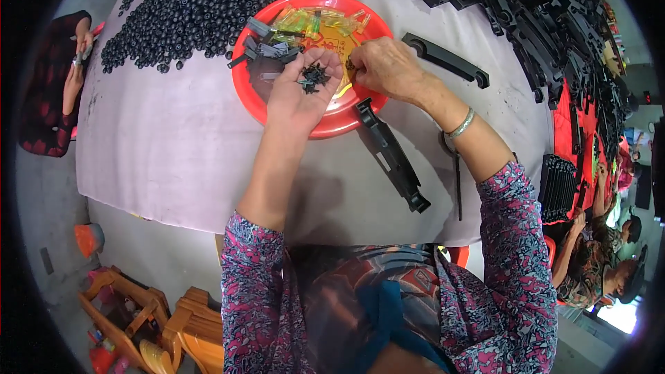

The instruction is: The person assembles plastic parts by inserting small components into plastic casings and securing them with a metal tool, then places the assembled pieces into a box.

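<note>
My left hand (pixel 296 97) is palm up over a red round plate (pixel 244 93), its fingers curled around a small heap of tiny dark pointed pieces (pixel 314 79). Close beside it, my right hand (pixel 389 68) has thumb and fingers pinched together above the plate's right side; whatever they hold is hidden. Grey plastic pieces (pixel 272 49) lie at the plate's left. Clear yellowish plastic pieces (pixel 308 22) are toward its far side. A long black plastic part (pixel 392 156) leans its far end against the plate's near rim. Another long black part (pixel 447 61) lies right of my right hand.
Small black round pieces (pixel 222 10) form a big pile at the far left. Long black parts (pixel 499 0) are heaped at the far right. A thin black rod (pixel 458 180) lies near my right forearm. Another person's hands (pixel 77 73) show at the left; other people sit at right.
</note>
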Tool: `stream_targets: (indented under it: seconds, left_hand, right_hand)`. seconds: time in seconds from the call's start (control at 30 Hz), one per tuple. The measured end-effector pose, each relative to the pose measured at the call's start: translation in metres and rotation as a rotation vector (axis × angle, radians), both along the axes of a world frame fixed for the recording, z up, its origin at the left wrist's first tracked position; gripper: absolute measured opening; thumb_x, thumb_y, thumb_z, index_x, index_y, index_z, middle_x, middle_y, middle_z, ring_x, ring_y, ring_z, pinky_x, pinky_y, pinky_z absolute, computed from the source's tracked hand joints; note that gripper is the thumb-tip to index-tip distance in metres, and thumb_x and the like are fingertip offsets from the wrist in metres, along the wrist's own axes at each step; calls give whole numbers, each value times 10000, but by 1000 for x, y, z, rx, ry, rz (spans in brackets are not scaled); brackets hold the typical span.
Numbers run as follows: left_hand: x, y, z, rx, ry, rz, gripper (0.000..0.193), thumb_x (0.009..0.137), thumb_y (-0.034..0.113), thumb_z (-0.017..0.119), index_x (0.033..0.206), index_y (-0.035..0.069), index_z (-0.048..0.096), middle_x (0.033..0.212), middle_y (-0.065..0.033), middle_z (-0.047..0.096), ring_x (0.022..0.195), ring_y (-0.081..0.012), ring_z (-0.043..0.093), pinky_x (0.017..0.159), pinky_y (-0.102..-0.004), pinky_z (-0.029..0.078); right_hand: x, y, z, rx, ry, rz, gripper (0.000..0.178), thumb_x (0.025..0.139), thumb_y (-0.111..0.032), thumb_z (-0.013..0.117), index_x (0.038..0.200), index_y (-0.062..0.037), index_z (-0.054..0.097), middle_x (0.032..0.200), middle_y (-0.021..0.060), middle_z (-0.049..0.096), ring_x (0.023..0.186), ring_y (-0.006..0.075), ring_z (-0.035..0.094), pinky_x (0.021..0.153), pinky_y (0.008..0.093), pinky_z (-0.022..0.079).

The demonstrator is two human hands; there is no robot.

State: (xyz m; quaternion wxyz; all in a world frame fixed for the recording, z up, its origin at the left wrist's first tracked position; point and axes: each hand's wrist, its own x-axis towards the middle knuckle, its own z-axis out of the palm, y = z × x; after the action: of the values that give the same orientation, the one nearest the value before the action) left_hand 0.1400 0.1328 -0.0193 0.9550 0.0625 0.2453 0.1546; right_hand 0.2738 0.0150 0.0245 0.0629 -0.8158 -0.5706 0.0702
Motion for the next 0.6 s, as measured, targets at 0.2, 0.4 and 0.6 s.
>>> stream_targets:
  seconds: [0.2, 0.4, 0.6]
  left_hand:
    - [0, -3, 6, 4, 1, 24, 267, 978, 201, 419, 978, -21, 568, 1057, -163, 603, 1062, -293, 570, 972, -447, 472]
    - [2, -5, 1, 30, -16, 34, 263, 975, 192, 412, 974, -22, 564, 1059, -170, 600, 1058, -299, 569, 983, -454, 462]
    - [1, -5, 2, 64, 4, 44, 283, 986, 197, 400, 1027, -41, 549, 1072, -172, 581, 1070, -301, 552, 986, -457, 459]
  right_hand:
    - [-5, -5, -7, 58, -119, -42, 116, 687, -105, 631, 789, -60, 658, 760, 139, 649, 746, 324, 645, 624, 417, 505]
    - [9, -17, -2, 201, 167, -72, 159, 714, -13, 598, 867, -34, 640, 783, 128, 629, 734, 316, 633, 643, 398, 501]
    - [13, -23, -2, 251, 85, 224, 292, 717, 46, 556, 985, -53, 617, 922, 115, 583, 898, 297, 574, 781, 381, 482]
